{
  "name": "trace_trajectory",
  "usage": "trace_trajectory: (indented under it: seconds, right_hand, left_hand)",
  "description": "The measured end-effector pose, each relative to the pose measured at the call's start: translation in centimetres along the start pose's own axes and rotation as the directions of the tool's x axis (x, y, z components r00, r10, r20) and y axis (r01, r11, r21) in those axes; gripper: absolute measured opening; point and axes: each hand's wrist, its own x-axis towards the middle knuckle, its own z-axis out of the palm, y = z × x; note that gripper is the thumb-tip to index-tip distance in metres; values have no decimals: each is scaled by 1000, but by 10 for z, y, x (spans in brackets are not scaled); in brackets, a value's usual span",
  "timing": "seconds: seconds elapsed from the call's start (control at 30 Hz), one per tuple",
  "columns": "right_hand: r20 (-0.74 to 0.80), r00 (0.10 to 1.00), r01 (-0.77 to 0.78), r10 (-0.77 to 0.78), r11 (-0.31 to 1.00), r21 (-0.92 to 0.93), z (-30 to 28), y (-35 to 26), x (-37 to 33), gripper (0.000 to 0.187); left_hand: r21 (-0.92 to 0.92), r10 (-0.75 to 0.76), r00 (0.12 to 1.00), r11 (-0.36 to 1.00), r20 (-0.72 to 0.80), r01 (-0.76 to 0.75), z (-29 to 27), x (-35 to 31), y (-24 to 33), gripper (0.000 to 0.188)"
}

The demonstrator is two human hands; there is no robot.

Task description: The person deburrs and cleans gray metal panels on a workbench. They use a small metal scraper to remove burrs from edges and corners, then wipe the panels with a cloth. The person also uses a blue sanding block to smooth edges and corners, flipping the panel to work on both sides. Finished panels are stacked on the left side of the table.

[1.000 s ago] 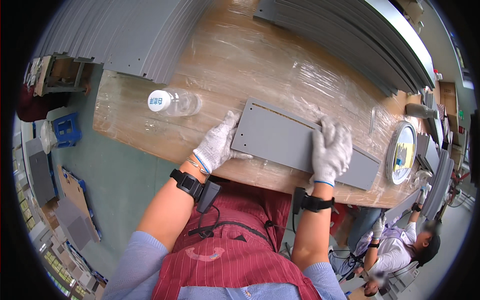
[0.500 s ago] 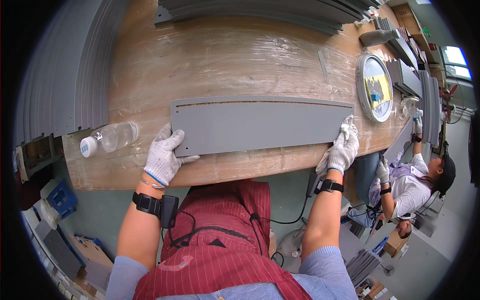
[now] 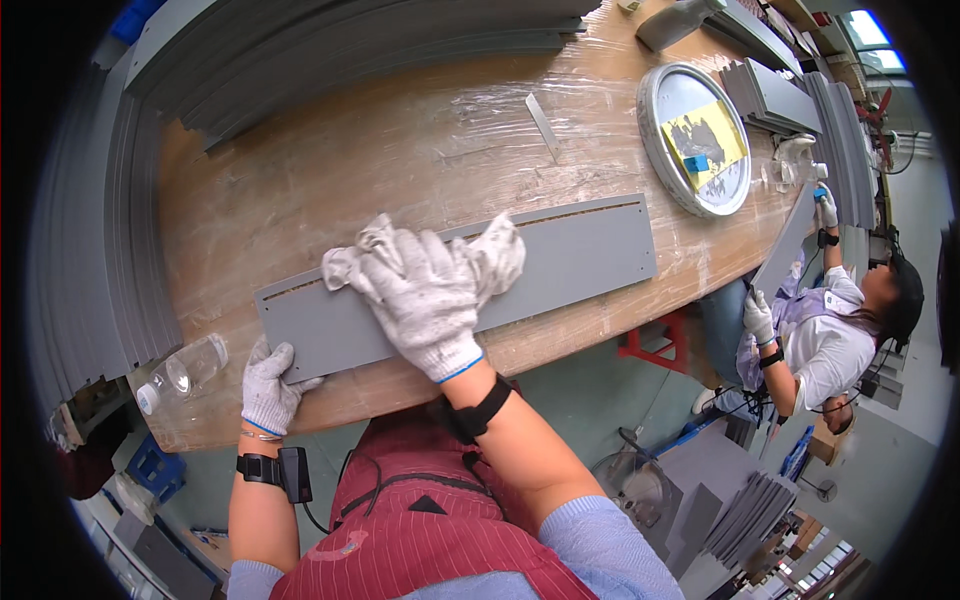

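Note:
A long grey metal panel [image 3: 580, 265] lies flat across the near part of the plastic-wrapped wooden table [image 3: 330, 170]. My left hand [image 3: 270, 385], in a white knit glove, presses on the panel's lower left corner. My right hand [image 3: 425, 295], also gloved, lies palm down on the panel's middle and presses a crumpled white rag [image 3: 490, 255] against it. The rag sticks out on both sides of the hand.
A clear plastic bottle [image 3: 180, 372] lies at the table's left near corner. Stacks of grey panels [image 3: 330, 45] line the far and left edges. A round tray [image 3: 695, 135] with a yellow cloth sits at the right. A seated person [image 3: 830, 330] at the right holds another panel.
My right hand left the panel's right end, now holds a rag and rests on the panel's middle. The left hand stays at the left corner. The view has swung round.

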Motion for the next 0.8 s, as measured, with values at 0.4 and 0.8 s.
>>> trace_trajectory:
  seconds: [0.4,0.8]
  right_hand:
    - [-97,516,-564,851,423,709,-128,241,-35,27]
    - [-209,930,-349,301,902,-252,-67,191,-8,28]
  left_hand:
    - [197,114,959,978,-261,-62,13,-2,-5,47]
    - [468,699,489,714,-522,-521,-95,-36,24,68]
